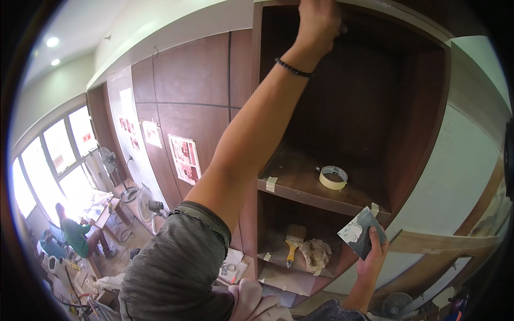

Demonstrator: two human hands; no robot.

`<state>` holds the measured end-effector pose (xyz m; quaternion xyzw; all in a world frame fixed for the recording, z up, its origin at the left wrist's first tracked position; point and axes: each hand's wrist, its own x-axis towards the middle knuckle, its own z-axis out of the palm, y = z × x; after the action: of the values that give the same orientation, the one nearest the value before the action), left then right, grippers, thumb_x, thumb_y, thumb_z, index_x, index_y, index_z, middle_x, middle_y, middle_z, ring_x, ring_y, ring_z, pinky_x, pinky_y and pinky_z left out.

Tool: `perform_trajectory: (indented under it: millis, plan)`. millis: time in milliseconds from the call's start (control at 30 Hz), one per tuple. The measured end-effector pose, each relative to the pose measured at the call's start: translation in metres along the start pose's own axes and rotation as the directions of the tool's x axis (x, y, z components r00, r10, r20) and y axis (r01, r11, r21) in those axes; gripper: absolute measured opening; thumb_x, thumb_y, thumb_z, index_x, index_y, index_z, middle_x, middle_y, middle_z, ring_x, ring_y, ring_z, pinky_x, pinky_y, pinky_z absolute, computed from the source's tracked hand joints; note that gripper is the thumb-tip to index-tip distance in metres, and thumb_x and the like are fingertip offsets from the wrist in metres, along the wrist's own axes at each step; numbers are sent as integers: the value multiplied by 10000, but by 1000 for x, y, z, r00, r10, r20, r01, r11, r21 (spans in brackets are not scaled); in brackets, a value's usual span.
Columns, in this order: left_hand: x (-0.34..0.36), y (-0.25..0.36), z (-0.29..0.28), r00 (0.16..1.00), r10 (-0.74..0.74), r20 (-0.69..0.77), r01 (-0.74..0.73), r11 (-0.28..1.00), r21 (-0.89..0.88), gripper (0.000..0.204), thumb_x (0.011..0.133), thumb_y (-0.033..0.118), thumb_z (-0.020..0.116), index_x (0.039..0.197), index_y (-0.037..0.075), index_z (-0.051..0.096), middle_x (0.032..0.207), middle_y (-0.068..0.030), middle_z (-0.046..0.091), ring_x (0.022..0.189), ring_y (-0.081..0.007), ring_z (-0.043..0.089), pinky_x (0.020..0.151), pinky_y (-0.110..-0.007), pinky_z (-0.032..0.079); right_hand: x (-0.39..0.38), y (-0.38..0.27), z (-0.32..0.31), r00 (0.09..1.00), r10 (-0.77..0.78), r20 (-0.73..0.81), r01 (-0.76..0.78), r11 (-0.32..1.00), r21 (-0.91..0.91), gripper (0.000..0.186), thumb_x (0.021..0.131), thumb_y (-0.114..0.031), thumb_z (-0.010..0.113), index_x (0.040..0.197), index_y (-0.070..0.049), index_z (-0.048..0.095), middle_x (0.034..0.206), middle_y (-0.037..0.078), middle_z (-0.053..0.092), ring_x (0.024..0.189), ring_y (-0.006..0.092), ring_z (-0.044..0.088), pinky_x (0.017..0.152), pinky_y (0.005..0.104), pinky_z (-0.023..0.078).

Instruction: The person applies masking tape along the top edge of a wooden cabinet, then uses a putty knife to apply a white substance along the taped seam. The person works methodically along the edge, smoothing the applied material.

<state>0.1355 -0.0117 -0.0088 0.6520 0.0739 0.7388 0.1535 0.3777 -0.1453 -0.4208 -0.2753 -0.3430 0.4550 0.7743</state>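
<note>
My left hand (320, 24) is raised to the top edge of a dark brown cabinet (258, 107), its fingers curled. The frame's upper edge cuts it off, so what it holds, if anything, is hidden. Lower down, in front of the cabinet's right side, my right hand (373, 255) grips a flat grey putty plate (366, 227). White putty (351, 234) is smeared on the plate's face. A roll of masking tape (333, 177) lies on the shelf between my hands. Below it, a yellow-handled paintbrush (292, 250) rests beside a crumpled beige cloth (316, 254).
Bits of tape stick to the shelf edges. Brown wall panels (193, 117) with taped-up printed sheets (184, 159) run left. Further off stand fans (147, 206) and a table (105, 214), where a person in green (75, 235) sits. Wooden boards (428, 243) lie at the right.
</note>
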Motion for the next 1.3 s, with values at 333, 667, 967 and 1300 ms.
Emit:
perform_trajectory:
  millis: [333, 667, 967, 1300]
  plan:
    - [-58, 46, 49, 946, -106, 307, 130, 990, -61, 393, 1073, 195, 370, 866, -44, 604, 613, -107, 586, 422, -190, 542, 380, -300, 417, -8, -9, 10, 993, -1, -117, 0, 1000, -13, 266, 959, -158, 757, 1141, 20, 683, 1028, 73, 720, 959, 162, 699, 864, 318, 560]
    - [-30, 41, -92, 973, 226, -50, -3, 227, 974, 612, 996, 249, 494, 1522, -57, 422, 864, -329, 713, 814, -488, 715, 715, -576, 559, -8, -4, 14, 1000, -6, -30, 5, 1000, -22, 210, 985, -144, 718, 1128, 9, 696, 1063, 67, 722, 969, 155, 688, 878, 302, 538]
    - [-12, 33, -83, 956, 294, -8, -68, 246, 967, 525, 1008, 212, 459, 1387, -150, 500, 808, -310, 709, 756, -477, 712, 688, -562, 558, -7, -9, 13, 1000, -10, 26, 10, 1000, -12, 177, 990, -140, 711, 1097, 1, 699, 1074, 61, 723, 972, 150, 685, 874, 300, 537]
    - [7, 11, -47, 944, 320, 80, -167, 254, 952, 272, 917, 162, 564, 892, -89, 664, 768, -289, 699, 754, -465, 718, 675, -550, 563, -7, -10, -4, 999, -15, -44, 14, 999, -32, 264, 975, -144, 741, 1177, 8, 666, 1089, 95, 725, 972, 174, 703, 886, 319, 563]
